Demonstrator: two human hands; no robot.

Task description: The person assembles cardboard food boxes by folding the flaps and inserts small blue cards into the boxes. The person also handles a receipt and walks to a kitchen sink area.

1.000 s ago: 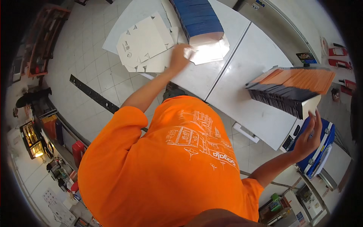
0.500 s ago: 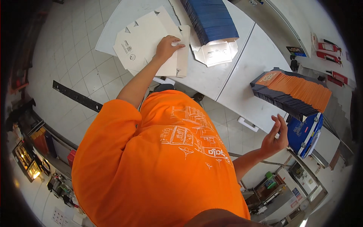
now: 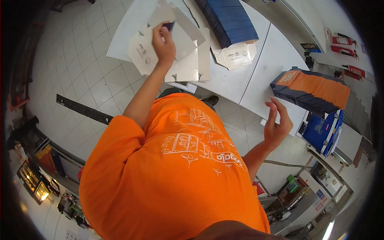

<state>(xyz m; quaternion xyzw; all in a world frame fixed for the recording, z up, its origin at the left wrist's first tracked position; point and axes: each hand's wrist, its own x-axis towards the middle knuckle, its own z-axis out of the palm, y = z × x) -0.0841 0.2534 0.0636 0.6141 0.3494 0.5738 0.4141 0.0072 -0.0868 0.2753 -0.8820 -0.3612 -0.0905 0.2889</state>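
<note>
Partly hidden: left hand (image 3: 164, 45) covers flat carton blank (image 3: 176, 38); right hand (image 3: 277, 125) empty.

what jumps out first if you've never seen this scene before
The bright orange shirt fills the lower middle of the view. Above it, the left hand lifts a flat white carton blank from a loose pile at the near edge of the white table. At the right, the right hand hangs open and empty beside a stack of orange-edged flat cartons, with a row of dark blue ones at the top.
</note>
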